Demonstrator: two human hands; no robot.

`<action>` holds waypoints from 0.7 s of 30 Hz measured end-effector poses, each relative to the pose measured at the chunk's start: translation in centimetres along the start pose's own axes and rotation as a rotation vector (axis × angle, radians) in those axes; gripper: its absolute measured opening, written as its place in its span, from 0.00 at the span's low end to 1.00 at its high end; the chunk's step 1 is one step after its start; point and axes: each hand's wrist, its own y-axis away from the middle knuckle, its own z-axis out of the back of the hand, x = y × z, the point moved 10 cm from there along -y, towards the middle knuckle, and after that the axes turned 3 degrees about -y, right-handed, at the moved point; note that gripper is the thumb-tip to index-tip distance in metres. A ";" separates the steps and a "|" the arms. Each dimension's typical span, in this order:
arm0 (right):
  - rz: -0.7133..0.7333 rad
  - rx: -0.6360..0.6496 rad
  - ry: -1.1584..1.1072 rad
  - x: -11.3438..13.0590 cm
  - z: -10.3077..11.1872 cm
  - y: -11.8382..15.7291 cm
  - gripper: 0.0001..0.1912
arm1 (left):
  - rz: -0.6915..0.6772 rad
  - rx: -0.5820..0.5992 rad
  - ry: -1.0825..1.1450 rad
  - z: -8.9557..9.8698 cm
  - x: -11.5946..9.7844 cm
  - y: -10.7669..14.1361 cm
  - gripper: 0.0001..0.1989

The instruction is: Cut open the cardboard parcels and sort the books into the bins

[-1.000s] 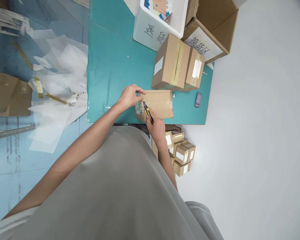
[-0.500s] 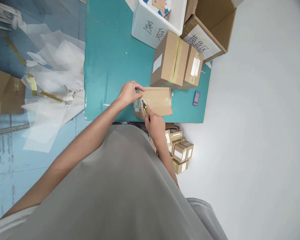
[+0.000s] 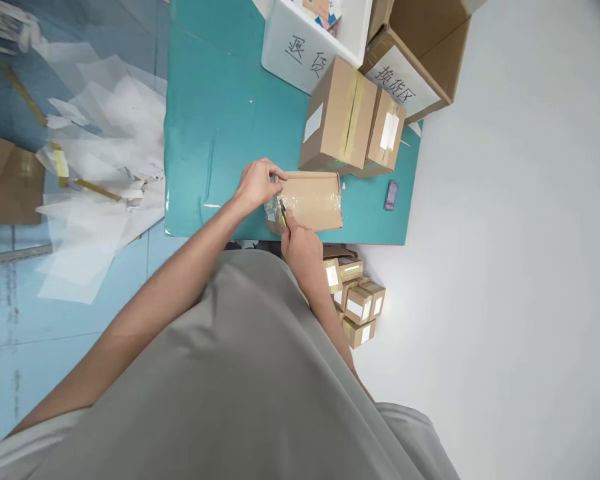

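Note:
A small cardboard box [image 3: 313,200] with clear tape on it lies at the near edge of the green table [image 3: 220,133]. My left hand [image 3: 259,183] grips the box's far left corner, thumb and fingers closed on it. In my right hand [image 3: 301,250] is a black and yellow utility knife [image 3: 283,213], its tip at the taped left part of the box. Most of the knife's handle is hidden by my fingers.
Two taped cartons [image 3: 337,120] stand behind the box, before a white bin [image 3: 293,50] and an open carton [image 3: 430,40]. A purple object [image 3: 391,195] lies at right. Small boxes [image 3: 359,305] are stacked below the table; paper sheets [image 3: 105,127] lie at left.
My right hand and the knife have moved slightly left along the box's taped end. My left hand keeps its hold on the corner. The whole view has shifted a little.

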 end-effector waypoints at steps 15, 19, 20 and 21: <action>-0.220 -0.451 -0.199 -12.3 2.7 -0.2 0.32 | -0.208 0.149 0.083 -0.7 -2.3 3.2 0.26; -0.246 -0.628 -0.249 -16.8 2.2 -2.2 0.33 | -0.295 0.257 -0.002 -1.6 -2.0 5.0 0.42; -0.235 -0.644 -0.260 -17.1 1.8 -2.5 0.33 | -0.307 0.252 -0.034 -1.7 -1.9 5.2 0.44; -0.233 -0.660 -0.271 -17.2 1.4 -2.7 0.33 | -0.317 0.242 -0.064 -1.9 -1.9 5.4 0.45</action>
